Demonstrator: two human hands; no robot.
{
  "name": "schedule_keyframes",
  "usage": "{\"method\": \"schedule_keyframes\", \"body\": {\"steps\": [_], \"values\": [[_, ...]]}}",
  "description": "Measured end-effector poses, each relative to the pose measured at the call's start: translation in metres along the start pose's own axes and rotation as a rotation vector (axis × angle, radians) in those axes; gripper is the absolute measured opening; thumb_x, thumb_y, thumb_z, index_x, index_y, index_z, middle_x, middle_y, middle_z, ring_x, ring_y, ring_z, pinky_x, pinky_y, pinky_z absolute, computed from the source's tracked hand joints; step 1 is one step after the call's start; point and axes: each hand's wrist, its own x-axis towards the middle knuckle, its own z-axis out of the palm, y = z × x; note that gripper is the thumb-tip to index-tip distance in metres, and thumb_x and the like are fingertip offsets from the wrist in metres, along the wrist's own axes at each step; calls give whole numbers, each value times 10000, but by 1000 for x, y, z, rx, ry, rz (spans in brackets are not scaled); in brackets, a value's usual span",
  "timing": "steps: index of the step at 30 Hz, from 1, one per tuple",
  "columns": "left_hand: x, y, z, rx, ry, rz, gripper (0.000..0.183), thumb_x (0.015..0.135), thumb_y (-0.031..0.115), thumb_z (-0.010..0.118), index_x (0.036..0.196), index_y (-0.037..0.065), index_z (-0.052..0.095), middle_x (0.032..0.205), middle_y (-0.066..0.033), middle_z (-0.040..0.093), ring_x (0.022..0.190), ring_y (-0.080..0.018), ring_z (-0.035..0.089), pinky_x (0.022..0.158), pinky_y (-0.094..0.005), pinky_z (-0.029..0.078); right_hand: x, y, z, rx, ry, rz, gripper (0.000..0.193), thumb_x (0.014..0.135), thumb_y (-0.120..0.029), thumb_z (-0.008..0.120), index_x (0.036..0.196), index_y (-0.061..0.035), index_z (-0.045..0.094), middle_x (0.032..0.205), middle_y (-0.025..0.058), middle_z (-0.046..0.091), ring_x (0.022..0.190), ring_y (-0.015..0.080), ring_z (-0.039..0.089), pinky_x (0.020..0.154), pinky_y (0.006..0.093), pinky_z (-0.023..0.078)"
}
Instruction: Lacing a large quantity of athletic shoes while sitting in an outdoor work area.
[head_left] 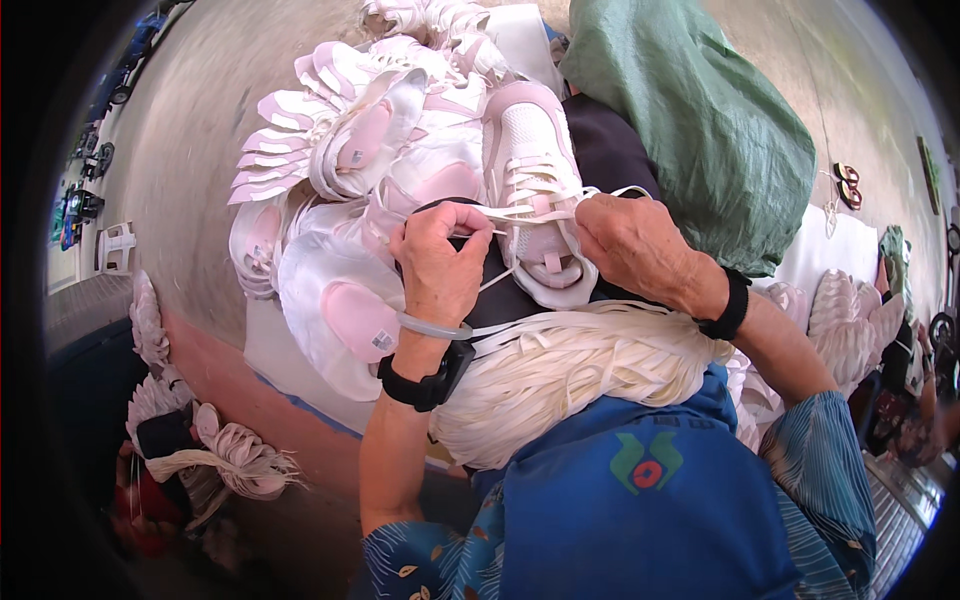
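A white and pink sneaker upper (528, 135) lies in front of me with its toe pointing away, laces threaded through its eyelets. My left hand (440, 255) is beside its opening on the left, thumb and finger pinched on a white shoelace (515, 212). My right hand (640, 243) sits at the upper's right edge, its fingers closed on the lace, which runs across the tongue between both hands. A thick bundle of loose cream laces (580, 370) rests across my lap, over a blue apron (640, 510). Black material (615, 145) shows under the upper.
Stacked white and pink sneaker uppers (350, 180) fill the left and far left. A green cloth sack (690, 130) bulges at the right. More uppers (850, 315) stand farther right. People work at the lower left and right edge. A white stool (116, 247) and sandals (848, 187) are farther off.
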Motion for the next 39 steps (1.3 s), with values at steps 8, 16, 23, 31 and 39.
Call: {"method": "schedule_keyframes", "body": {"steps": [8, 16, 23, 31, 39], "values": [[-5, 1, -1, 185, 103, 242, 80, 707, 25, 704, 744, 26, 633, 729, -65, 652, 667, -191, 631, 697, -315, 487, 2, 4, -1, 102, -73, 119, 139, 815, -103, 562, 715, -8, 538, 687, 184, 574, 644, 364, 591, 592, 436, 467], [-5, 14, 3, 280, 94, 307, 103, 727, 55, 701, 769, 74, 609, 732, -18, 632, 722, -203, 610, 907, -398, 376, 10, 2, 2, 114, -120, 106, 161, 802, -122, 557, 699, 0, 572, 643, 211, 580, 630, 382, 614, 589, 446, 491], [-4, 13, 3, 299, 25, 249, 143, 730, 43, 706, 796, 95, 590, 737, 12, 625, 756, -194, 598, 961, -433, 327, 8, -5, 2, -71, -76, -19, 114, 783, -108, 590, 747, -4, 557, 686, 176, 593, 604, 337, 617, 551, 428, 489], [-1, 8, 2, 213, 21, 129, 133, 732, 54, 708, 787, 89, 592, 715, 6, 619, 708, -204, 603, 949, -454, 333, 4, 11, 8, 113, -104, 35, 108, 771, -88, 585, 778, 6, 534, 719, 160, 598, 639, 332, 616, 528, 408, 490], [-3, 15, 11, 324, 26, 290, 150, 746, 70, 706, 831, 94, 584, 746, 8, 623, 796, -199, 597, 978, -470, 300, 1, -1, 18, -100, -87, -85, 116, 840, -133, 562, 808, -23, 543, 755, 144, 575, 634, 331, 608, 581, 426, 494]]}}
